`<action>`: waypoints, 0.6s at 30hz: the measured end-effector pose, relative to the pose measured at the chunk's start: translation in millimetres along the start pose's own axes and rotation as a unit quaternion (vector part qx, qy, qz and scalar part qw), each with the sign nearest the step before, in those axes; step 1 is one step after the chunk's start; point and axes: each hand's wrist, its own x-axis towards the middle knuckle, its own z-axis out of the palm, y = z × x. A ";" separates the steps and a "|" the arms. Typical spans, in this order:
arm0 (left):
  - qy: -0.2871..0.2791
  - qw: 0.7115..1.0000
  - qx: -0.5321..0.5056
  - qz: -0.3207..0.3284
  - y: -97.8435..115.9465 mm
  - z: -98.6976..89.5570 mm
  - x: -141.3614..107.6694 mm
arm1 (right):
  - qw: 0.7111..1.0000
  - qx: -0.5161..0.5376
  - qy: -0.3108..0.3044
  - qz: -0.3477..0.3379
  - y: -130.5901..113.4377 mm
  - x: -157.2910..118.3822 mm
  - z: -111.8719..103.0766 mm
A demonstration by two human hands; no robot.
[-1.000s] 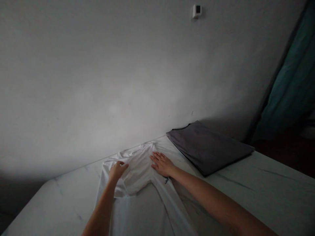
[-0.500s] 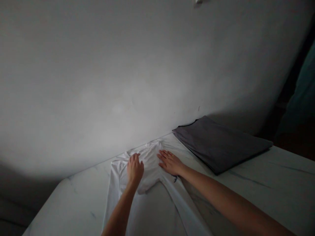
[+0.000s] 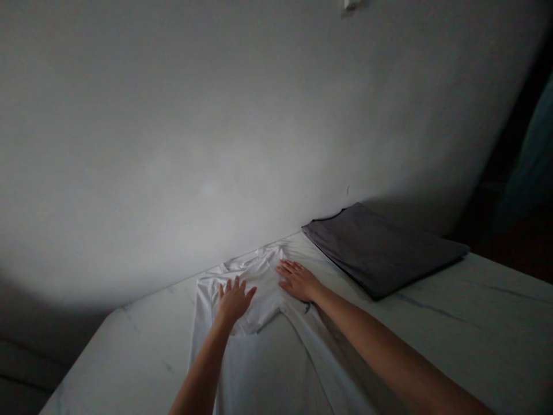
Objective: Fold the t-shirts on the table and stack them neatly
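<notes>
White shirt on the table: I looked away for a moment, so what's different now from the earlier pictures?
The left hand has moved slightly right over the white shirt, its curled fingers now spread; whether it had gripped fabric, I can't tell. The camera view has shifted too. The right hand stayed flat near the shirt's right shoulder, and the folded grey cloth stayed put.

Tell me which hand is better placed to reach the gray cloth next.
Right, I'd judge: the right hand lies on the side of the white garment nearer the gray cloth; the left hand is farther away.
</notes>
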 end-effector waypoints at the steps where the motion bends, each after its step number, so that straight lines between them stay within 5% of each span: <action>1: 0.020 0.999 -0.014 0.020 -0.7 1.5 4.9 | 1.000 0.004 0.001 0.001 0.5 0.2 0.6; 8: 0.126 0.967 -0.208 0.080 -47.1 22.6 36.1 | 0.994 0.009 0.094 -0.050 -7.4 -7.8 -11.7; 10: 0.152 0.963 -0.216 0.062 -62.6 23.6 41.1 | 0.988 0.013 0.122 -0.098 -28.0 -16.3 -17.9; 14: 0.184 0.956 -0.226 0.025 -75.9 25.0 47.6 | 0.967 -0.010 0.070 -0.244 -89.0 -36.3 -15.9; 18: 0.201 0.952 -0.229 0.002 -74.1 33.0 48.2 | 0.962 -0.076 0.076 -0.252 -123.6 -43.3 1.5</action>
